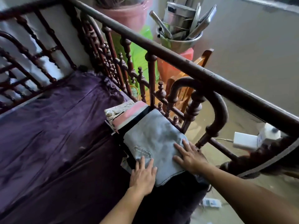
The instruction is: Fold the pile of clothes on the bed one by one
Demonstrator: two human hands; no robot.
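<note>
Folded pale grey jeans (153,136) lie on top of a stack at the right edge of the bed, next to the wooden rail. My left hand (143,175) rests flat on their near left corner, fingers apart, just below a stitched pocket. My right hand (189,156) presses flat on their near right side. Under and behind the jeans lie a dark garment (137,119), a pink folded piece (129,114) and a cream patterned piece (114,111). The purple bedsheet (53,130) covers the mattress to the left.
A dark carved wooden bed rail (161,50) runs along the right and back. Beyond it stand a metal bowl of utensils (181,29), pink and green plastic items and a wooden chair (186,81). A white charger (246,140) lies on the floor.
</note>
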